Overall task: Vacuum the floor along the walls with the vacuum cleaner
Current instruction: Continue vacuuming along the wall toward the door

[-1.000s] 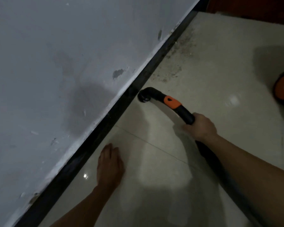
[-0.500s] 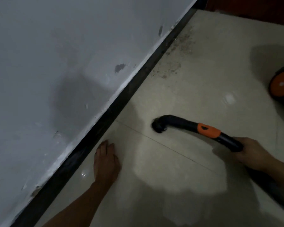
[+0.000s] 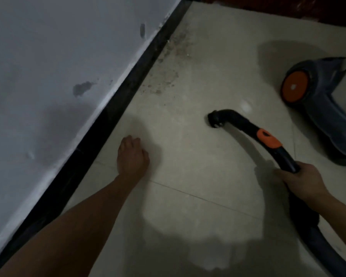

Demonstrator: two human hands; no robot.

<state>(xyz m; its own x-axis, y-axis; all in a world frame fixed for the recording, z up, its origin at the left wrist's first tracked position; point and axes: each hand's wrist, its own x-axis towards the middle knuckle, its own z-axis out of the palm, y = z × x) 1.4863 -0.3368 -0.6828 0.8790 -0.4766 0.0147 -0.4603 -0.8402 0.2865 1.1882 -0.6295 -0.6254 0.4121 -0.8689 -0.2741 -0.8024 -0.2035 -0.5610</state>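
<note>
My right hand (image 3: 302, 180) sits at 4 o'clock in my view. Its fingers (image 3: 288, 177) are wrapped firmly round the black, curved plastic vacuum tube (image 3: 242, 120), just below the orange slider (image 3: 268, 139) on its upper side. From my grasp the vacuum tube arcs toward 11 o'clock and bends down to its open end (image 3: 215, 119). That end is low over the glossy beige tiled floor (image 3: 188, 216); I cannot tell whether it touches. It is out on open floor near the middle of the view, well apart from the wall. Behind my right hand a dark flexible hose (image 3: 318, 246) runs off toward 5 o'clock.

My left hand (image 3: 132, 154) lies at 8 o'clock from the open end, resting on the floor near the black skirting board (image 3: 108, 124). Its fingers (image 3: 131, 139) look tucked under and clenched, with nothing in them.

The scuffed grey-white painted wall (image 3: 48, 56) fills the view from 7 to 12 o'clock, and the skirting board runs along its foot on the same diagonal. A patch of dark gritty dirt (image 3: 168, 76) lies on the floor against the skirting board at 12 o'clock, beyond both hands. The grey-blue vacuum cleaner body (image 3: 328, 116), with 1 round orange wheel (image 3: 296, 87) facing me, stands on the floor at 2 o'clock. 1 thin tile joint (image 3: 188, 193) crosses the floor between my forearms.
</note>
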